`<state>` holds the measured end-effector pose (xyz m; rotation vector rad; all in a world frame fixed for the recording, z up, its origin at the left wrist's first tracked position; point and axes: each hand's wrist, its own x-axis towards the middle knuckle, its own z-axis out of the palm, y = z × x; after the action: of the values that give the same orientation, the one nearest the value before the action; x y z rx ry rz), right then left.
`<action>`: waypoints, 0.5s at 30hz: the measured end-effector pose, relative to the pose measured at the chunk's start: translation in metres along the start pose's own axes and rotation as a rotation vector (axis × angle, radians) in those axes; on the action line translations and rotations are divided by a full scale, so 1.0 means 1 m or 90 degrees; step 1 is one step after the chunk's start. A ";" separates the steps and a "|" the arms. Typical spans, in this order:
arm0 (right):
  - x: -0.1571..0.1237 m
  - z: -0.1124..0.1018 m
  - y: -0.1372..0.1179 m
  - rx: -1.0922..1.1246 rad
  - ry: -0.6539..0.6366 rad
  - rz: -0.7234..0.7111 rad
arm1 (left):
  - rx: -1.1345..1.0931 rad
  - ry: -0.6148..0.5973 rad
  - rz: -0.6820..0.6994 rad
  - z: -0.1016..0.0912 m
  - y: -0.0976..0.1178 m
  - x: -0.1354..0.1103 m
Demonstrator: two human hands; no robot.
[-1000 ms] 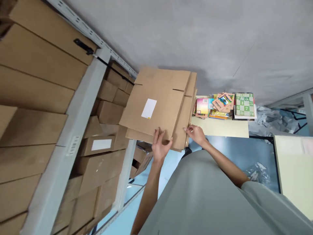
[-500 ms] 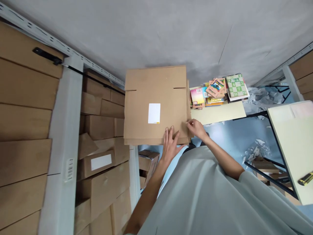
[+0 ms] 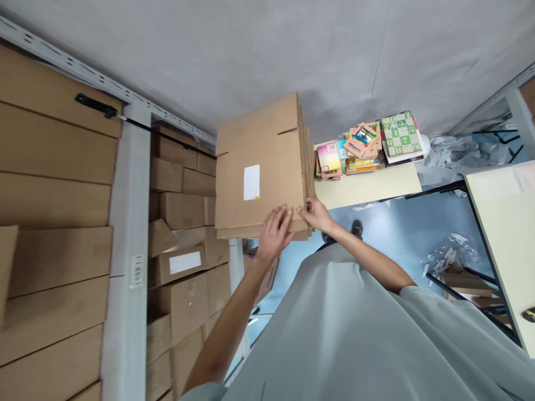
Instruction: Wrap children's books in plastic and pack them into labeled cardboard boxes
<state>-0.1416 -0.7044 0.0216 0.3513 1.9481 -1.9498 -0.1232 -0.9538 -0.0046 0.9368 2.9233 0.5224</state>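
Observation:
A stack of flattened cardboard boxes point(image 3: 271, 145) lies in front of me, its top sheet bearing a white label point(image 3: 251, 182). The right side is lifted and tilted, so several layered edges show there. My left hand point(image 3: 273, 231) rests with outstretched fingers on the near edge of the top sheet and holds nothing. At the near right corner, my right hand point(image 3: 316, 214) has thumb and fingers closed on the cardboard edge. How many sheets it grips is hidden.
Books point(image 3: 363, 145) lie on a cream table point(image 3: 368, 189) to the right of the stack. Shelves of cardboard boxes point(image 3: 184, 209) stand at left behind a grey post point(image 3: 130, 250). Another cream table point(image 3: 505, 239) holds a yellow-black cutter point(image 3: 529, 315) at far right.
The stack's right side has tilted up and shifted left, exposing more layered edges. My right hand has moved left with the corner; my left hand has slid left along the near edge.

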 end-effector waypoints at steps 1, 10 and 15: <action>-0.002 -0.004 0.000 0.007 -0.012 -0.004 | 0.006 0.006 -0.003 -0.002 -0.004 0.004; -0.026 -0.040 0.029 -0.165 -0.094 0.039 | 0.000 0.133 -0.042 -0.070 -0.015 0.005; -0.019 -0.029 0.019 -0.142 -0.078 0.041 | -0.005 0.160 -0.051 -0.084 -0.001 0.004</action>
<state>-0.1187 -0.6736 0.0119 0.2263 2.0223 -1.6525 -0.1376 -0.9778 0.0748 0.8031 3.1609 0.6934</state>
